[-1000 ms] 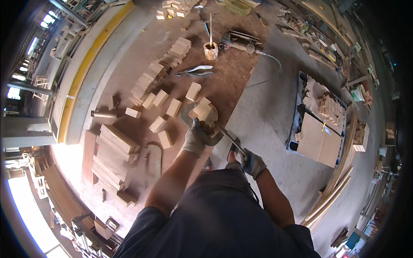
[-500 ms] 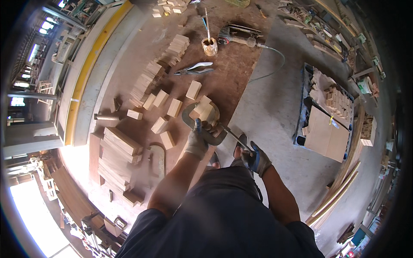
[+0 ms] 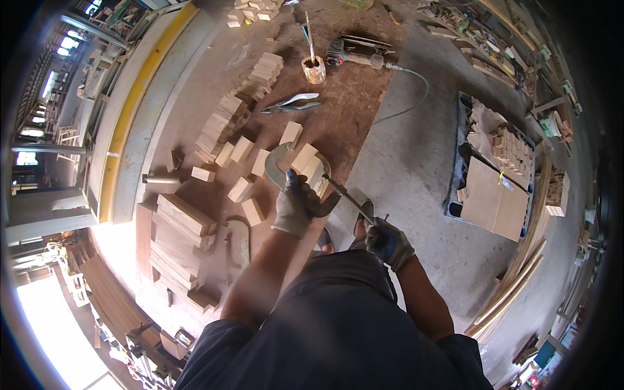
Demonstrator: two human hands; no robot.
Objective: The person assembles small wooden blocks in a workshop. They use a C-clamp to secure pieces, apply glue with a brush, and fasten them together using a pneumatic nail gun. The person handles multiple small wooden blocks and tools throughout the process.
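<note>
A grey C-clamp (image 3: 274,165) is in both gloved hands above the near edge of the brown worktop. My left hand (image 3: 294,211) is closed on its curved frame, thumb pointing up. My right hand (image 3: 390,244) grips the handle end of the clamp's long screw (image 3: 351,200); a thin crossbar sticks out by the fingers. Pale wood blocks (image 3: 303,157) show within the clamp's curve. I cannot tell whether the jaws touch them. Several loose wood blocks (image 3: 241,189) lie just left of the clamp.
On the worktop are a second C-clamp (image 3: 244,242), stacked boards (image 3: 175,244), a row of blocks (image 3: 221,123), pliers (image 3: 291,104), a glue pot with a brush (image 3: 314,71) and a corded power tool (image 3: 357,57). A pallet with cardboard (image 3: 487,198) stands on the floor at right.
The clamp has shifted slightly left and up around the blocks. My right fingers have closed further at the screw's end, and the crossbar now shows. My left hand has tilted more upright.
</note>
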